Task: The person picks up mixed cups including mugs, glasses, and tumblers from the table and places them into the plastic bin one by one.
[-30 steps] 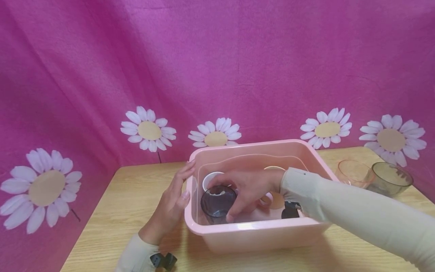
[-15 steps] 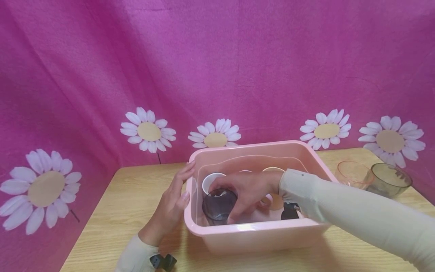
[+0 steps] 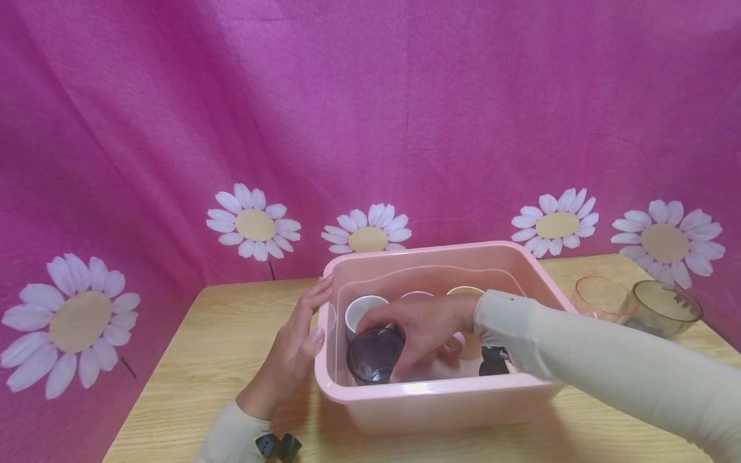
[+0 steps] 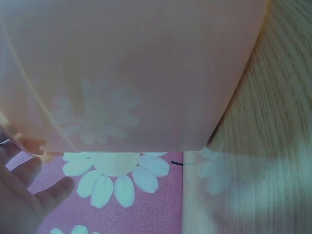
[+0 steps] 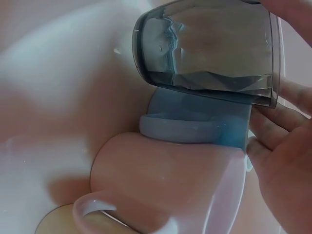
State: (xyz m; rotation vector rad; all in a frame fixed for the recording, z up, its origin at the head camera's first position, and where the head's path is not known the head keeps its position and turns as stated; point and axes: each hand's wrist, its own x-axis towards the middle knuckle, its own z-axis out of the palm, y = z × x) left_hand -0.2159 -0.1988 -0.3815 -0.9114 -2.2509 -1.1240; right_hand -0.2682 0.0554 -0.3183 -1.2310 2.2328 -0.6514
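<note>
Inside a pink plastic tub, my right hand grips a smoky grey see-through tumbler near its rim. In the right wrist view, the tumbler stands close beside a pale bluish mug, with the thumb on one side and fingers on the other. A pink mug sits next to that one, and part of a yellow mug shows at the bottom. From outside, my left hand rests on the tub's left rim with fingers extended; the left wrist view shows this hand beside the tub wall.
Right of the tub, an orange-tinted clear cup and a grey-green clear bowl-like cup stand on the wooden table. A magenta curtain with daisies hangs close behind the table.
The tumbler has sunk slightly lower in the tub with my right hand, and its tilt has changed a little. My left hand has stayed at the rim.
</note>
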